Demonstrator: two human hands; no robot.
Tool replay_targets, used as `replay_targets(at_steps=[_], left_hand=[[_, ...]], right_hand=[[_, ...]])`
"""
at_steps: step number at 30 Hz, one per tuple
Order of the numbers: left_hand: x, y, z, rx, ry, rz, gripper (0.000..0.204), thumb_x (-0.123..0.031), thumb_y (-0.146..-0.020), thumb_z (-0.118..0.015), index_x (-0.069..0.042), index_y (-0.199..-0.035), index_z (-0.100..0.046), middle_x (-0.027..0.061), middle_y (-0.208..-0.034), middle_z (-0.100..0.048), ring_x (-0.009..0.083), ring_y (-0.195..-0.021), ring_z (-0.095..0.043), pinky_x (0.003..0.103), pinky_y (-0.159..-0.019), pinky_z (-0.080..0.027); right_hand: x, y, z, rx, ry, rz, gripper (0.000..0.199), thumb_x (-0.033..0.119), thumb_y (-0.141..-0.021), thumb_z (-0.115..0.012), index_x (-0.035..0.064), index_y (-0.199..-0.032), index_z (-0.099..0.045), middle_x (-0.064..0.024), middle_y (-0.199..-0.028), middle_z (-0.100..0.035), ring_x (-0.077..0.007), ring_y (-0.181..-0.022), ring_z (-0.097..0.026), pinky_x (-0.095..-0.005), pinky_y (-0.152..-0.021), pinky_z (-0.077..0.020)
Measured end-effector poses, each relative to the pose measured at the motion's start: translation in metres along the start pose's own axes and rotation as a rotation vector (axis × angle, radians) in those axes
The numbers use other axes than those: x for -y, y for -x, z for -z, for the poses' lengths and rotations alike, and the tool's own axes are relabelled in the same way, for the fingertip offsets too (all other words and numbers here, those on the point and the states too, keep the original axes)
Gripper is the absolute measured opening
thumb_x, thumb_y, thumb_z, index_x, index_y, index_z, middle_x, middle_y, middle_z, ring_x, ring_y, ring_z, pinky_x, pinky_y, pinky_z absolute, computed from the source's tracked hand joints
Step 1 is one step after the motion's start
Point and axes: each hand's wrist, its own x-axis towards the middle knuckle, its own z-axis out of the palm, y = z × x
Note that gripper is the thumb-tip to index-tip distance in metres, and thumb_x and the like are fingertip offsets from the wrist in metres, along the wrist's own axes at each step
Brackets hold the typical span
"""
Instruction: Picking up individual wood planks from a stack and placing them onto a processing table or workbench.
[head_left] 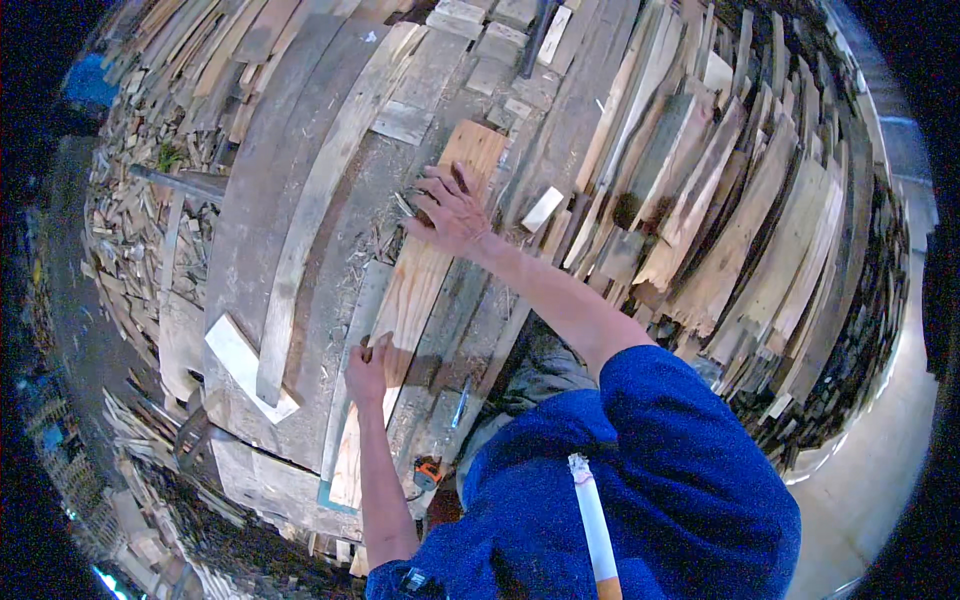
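Observation:
A long, pale pine board lies slantwise across the worktop in front of me. My right hand rests over its far part with the fingers spread. Nearer to me, my left hand is closed at the board's left edge, thumb and fingers pinched there. A narrow grey strip with a teal near end runs along the left side of the board. By the board's near end, to the right, are an orange and black tape measure and a blue pen.
A white rectangular piece and a long weathered plank lie to the left. A small white block is right of my right hand. Stacked rough boards fill the right side; wood scraps heap up at left. A cigarette shows close up.

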Motion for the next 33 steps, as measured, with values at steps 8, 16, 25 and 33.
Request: replay_targets(at_steps=[8,16,25,33], left_hand=[[-0.011,0.003,0.005,0.02,0.004,0.034,0.066,-0.059,-0.083,-0.075,0.004,-0.085,-0.058,0.0214,-0.076,-0.063,0.0353,-0.072,-0.059,0.047,-0.072,-0.048],[-0.005,0.002,0.009,0.075,-0.071,0.012,0.062,-0.054,-0.09,-0.069,0.003,-0.113,-0.069,0.021,-0.088,-0.067,0.0318,-0.082,-0.064,0.043,-0.078,-0.05],[-0.02,0.009,0.002,0.015,-0.063,0.039,0.06,-0.056,-0.083,-0.075,0.002,-0.094,-0.068,0.0213,-0.08,-0.066,0.0362,-0.076,-0.063,0.046,-0.073,-0.049],[-0.014,0.049,-0.007,-0.243,0.101,-0.114,0.038,-0.038,-0.081,-0.074,-0.003,-0.093,-0.069,0.0153,-0.092,-0.069,0.0351,-0.085,-0.065,0.045,-0.074,-0.051]], right_hand=[[-0.001,0.003,-0.005,-0.041,0.023,-0.022,0.03,0.035,-0.084,-0.074,0.0129,-0.104,-0.07,-0.0034,-0.118,-0.062,-0.0224,-0.133,-0.049,-0.0509,-0.12,-0.0242],[0.003,0.003,0.001,-0.045,-0.018,-0.028,0.036,0.038,-0.084,-0.074,0.014,-0.11,-0.071,-0.0037,-0.121,-0.062,-0.0223,-0.134,-0.049,-0.0497,-0.12,-0.024],[-0.006,0.007,-0.004,-0.048,0.015,-0.027,0.03,0.039,-0.083,-0.072,0.0137,-0.099,-0.071,-0.0047,-0.119,-0.063,-0.0248,-0.133,-0.049,-0.0517,-0.119,-0.0244],[-0.037,0.019,-0.003,0.063,0.239,0.015,0.024,0.026,-0.083,-0.073,0.0158,-0.105,-0.073,-0.0066,-0.108,-0.072,-0.0271,-0.109,-0.065,-0.0433,-0.104,-0.0437]])
